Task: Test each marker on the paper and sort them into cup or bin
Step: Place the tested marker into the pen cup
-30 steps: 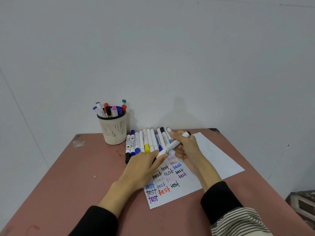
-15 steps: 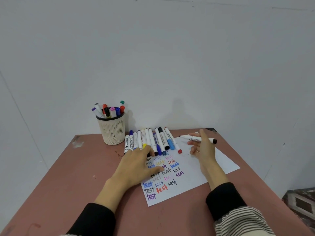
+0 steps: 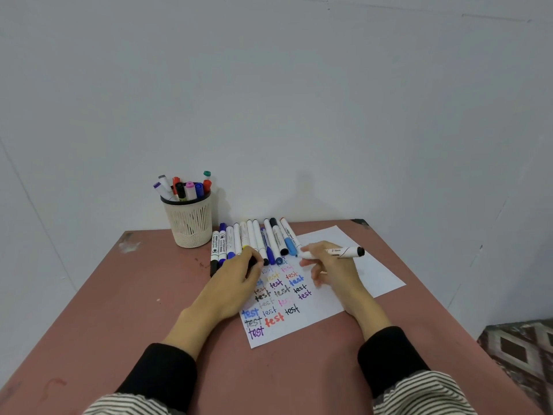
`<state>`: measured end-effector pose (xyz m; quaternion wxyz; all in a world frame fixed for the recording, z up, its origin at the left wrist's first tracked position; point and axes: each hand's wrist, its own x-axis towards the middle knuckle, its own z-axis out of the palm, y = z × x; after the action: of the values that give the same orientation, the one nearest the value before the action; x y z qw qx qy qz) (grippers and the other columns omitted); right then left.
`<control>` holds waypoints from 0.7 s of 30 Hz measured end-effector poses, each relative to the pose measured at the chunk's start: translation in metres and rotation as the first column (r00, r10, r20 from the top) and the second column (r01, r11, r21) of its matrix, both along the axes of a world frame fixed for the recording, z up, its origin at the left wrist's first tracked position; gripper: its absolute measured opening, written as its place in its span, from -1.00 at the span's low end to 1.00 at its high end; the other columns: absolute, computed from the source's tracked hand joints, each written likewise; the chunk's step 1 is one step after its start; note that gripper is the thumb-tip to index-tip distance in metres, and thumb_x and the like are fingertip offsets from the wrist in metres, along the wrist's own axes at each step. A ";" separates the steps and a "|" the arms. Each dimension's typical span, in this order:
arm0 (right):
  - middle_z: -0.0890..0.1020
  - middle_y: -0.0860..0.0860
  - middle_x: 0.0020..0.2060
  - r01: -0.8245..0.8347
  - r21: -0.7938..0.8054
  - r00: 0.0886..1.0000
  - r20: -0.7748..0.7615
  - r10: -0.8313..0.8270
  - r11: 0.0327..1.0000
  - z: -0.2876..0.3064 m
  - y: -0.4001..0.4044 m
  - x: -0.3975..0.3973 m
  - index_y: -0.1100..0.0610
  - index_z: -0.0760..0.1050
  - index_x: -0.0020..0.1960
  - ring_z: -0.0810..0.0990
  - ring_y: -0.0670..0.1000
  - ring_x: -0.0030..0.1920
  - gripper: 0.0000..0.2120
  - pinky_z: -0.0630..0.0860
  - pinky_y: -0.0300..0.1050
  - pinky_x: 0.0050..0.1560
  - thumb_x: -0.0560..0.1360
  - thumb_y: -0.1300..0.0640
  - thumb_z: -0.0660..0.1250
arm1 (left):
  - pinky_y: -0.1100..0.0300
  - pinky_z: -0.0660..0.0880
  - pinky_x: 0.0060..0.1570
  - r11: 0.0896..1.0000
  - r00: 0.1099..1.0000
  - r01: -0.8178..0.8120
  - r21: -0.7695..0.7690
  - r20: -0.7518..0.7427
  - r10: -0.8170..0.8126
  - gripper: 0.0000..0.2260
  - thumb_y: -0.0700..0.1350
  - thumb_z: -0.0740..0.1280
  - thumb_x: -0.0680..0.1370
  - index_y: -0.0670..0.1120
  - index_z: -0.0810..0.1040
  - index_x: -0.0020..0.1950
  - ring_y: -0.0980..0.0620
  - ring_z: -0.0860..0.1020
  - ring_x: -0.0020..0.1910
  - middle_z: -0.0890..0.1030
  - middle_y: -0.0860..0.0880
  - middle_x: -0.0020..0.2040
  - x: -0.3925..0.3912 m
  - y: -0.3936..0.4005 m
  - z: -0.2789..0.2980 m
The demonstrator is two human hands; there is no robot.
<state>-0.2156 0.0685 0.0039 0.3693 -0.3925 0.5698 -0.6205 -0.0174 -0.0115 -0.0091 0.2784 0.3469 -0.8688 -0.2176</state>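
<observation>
Progress, judged from the head view, looks to be around the middle. The white sheet of paper (image 3: 353,256) on the reddish-brown table (image 3: 143,295) already carries rows of the word "test" in blue, black, red, purple, pink and a faint yellow, so many markers have had their trial. The cream slotted plastic cup (image 3: 189,223) near the wall holds a bunch of markers with purple, grey, red, black, pink, blue and green caps, which I take to be ones that passed. A row of white-barrelled markers (image 3: 254,241) lies side by side along the paper's far edge, between the cup and the right hand; they are probably waiting their turn. No bin shows anywhere in this view, so how many have been rejected cannot be told.

The right hand (image 3: 332,268) pinches a white marker with a black end (image 3: 335,253) between thumb and fingers. The marker lies nearly level, its writing end pointing left toward the row and just above the paper, its black end sticking out to the right past the knuckles. The left hand (image 3: 236,280) rests on the paper's left part, its curled fingers closed round something small and dark, likely this marker's cap. The next fair step seems to be writing a new "test" on the blank stretch of paper.
</observation>
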 end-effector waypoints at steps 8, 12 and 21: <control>0.30 0.05 -0.53 0.072 0.054 0.959 -0.278 -0.055 0.996 -0.009 0.014 0.009 0.13 0.24 -0.43 0.27 -0.04 -0.55 -0.58 0.27 -0.27 -0.50 0.49 0.21 0.38 | 0.26 0.28 -0.43 0.993 0.975 -0.030 0.117 -0.214 0.055 -0.83 0.04 0.09 0.66 0.03 0.37 -0.07 0.16 0.27 -0.50 0.37 0.07 -0.43 -0.002 0.010 -0.003; 0.19 0.06 -0.47 0.079 0.066 0.941 -0.335 -0.053 0.995 -0.014 0.017 0.012 0.11 0.19 -0.41 0.18 0.01 -0.42 -0.61 0.18 -0.22 -0.41 0.46 0.28 0.31 | 0.19 0.29 -0.42 0.993 0.984 -0.098 0.069 -0.144 0.107 -0.80 0.09 0.07 0.65 0.02 0.37 -0.04 0.14 0.31 -0.51 0.40 0.03 -0.44 -0.001 0.008 -0.006; 0.19 0.09 -0.45 0.056 0.054 0.921 -0.388 -0.031 0.997 -0.014 0.019 0.017 0.17 0.20 -0.40 0.17 -0.01 -0.44 -0.64 0.18 -0.33 -0.49 0.47 0.29 0.30 | 0.18 0.30 -0.43 0.992 0.991 -0.122 0.036 -0.052 0.124 -0.79 0.09 0.08 0.65 -0.01 0.37 0.01 0.10 0.38 -0.48 0.46 0.01 -0.41 -0.001 0.006 -0.008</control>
<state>-0.1988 0.0879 -0.0103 0.2481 -0.4824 0.6596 -0.5202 -0.0186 -0.0052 -0.0172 0.3091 0.3983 -0.8341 -0.2237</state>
